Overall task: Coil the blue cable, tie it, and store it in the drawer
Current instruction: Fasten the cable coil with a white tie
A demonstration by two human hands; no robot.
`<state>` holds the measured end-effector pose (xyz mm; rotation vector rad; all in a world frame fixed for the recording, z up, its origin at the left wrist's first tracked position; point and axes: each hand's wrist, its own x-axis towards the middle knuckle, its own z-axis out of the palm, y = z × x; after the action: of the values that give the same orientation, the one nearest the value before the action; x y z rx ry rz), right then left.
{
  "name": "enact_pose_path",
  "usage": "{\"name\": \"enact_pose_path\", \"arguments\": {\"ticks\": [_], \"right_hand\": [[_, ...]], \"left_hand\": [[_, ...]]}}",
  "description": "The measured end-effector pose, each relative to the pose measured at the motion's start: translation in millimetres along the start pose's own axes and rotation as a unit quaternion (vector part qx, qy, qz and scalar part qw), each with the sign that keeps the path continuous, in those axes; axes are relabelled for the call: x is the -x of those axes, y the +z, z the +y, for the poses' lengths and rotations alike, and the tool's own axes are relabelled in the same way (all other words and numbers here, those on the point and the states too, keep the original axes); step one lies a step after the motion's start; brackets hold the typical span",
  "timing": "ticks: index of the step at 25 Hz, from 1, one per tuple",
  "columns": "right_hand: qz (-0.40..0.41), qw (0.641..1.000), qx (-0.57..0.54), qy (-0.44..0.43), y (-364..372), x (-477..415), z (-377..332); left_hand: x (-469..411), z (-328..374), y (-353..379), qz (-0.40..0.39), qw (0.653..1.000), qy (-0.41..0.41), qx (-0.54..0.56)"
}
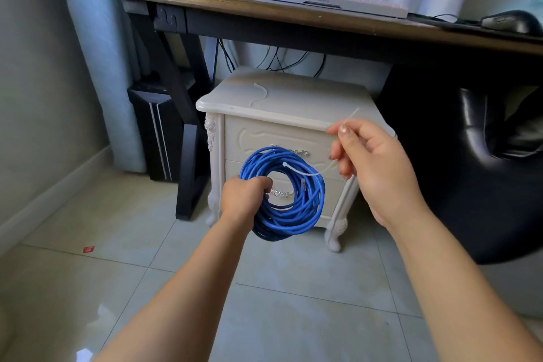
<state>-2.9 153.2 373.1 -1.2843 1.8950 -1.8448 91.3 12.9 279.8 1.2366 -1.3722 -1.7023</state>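
The blue cable (296,209) is wound into a round coil, held up in front of the white nightstand. My left hand (242,195) grips the coil's left side, fingers curled through its middle. A white zip tie (299,170) wraps the coil's upper right, and its thin tail runs up to my right hand (370,156), which pinches it between thumb and forefinger. The nightstand's two drawers (258,138) are closed, with ornate metal handles partly hidden behind the coil.
A second white zip tie (260,94) lies on the nightstand top (293,97). A wooden desk (264,6) with keyboard and mouse stands above. A black chair (484,170) is at right, a dark computer case (155,132) at left. The floor is tiled.
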Motion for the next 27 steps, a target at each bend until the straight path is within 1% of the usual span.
{"name": "enact_pose_path", "arguments": {"ticks": [3, 5, 8, 10, 13, 15, 17, 19, 22, 24, 26, 27], "right_hand": [[-0.033, 0.996, 0.072, 0.036, 3.0, 15.4, 9.8], [-0.061, 0.992, 0.094, 0.065, 8.0, 24.3, 22.5], [-0.087, 0.99, 0.086, 0.072, 15.7, 34.4, 37.3], [-0.097, 0.99, 0.083, 0.057, 17.8, 39.2, 41.2], [-0.107, 0.991, 0.077, 0.033, 16.9, 43.7, 44.1], [-0.115, 0.991, 0.065, 0.031, 16.4, 45.8, 43.9], [-0.116, 0.992, 0.036, 0.038, 16.8, 47.7, 44.7], [-0.111, 0.993, 0.027, 0.041, 16.3, 49.1, 44.3], [-0.088, 0.994, 0.059, 0.039, 14.6, 49.5, 41.8], [-0.043, 0.99, 0.133, -0.01, 14.0, 46.9, 40.8], [0.015, 0.969, 0.227, -0.092, 13.9, 42.7, 39.4], [0.035, 0.961, 0.25, -0.114, 13.3, 40.1, 37.9]], "left_hand": [[8.1, -0.9, -1.2, -0.004, 1.0, 0.008, -0.008], [15.8, -1.2, 0.9, -0.019, 1.0, 0.013, -0.016], [30.3, -0.5, 6.7, -0.068, 0.998, 0.01, -0.014], [40.1, -3.0, 8.3, -0.11, 0.994, 0.013, -0.012], [51.7, -3.6, 4.3, -0.147, 0.989, 0.013, -0.003], [55.3, -0.6, -0.2, -0.153, 0.988, 0.027, 0.003], [56.2, 0.5, -2.3, -0.139, 0.99, 0.04, 0.002], [54.4, -1.1, -2.4, -0.136, 0.989, 0.05, 0.012], [54.7, -2.8, -0.9, -0.13, 0.986, 0.101, -0.029], [53.7, -4.4, 0.3, -0.125, 0.98, 0.144, -0.052], [53.8, -6.0, -0.5, -0.123, 0.975, 0.17, -0.072], [53.9, -6.1, -1.3, -0.127, 0.971, 0.182, -0.084]]}}
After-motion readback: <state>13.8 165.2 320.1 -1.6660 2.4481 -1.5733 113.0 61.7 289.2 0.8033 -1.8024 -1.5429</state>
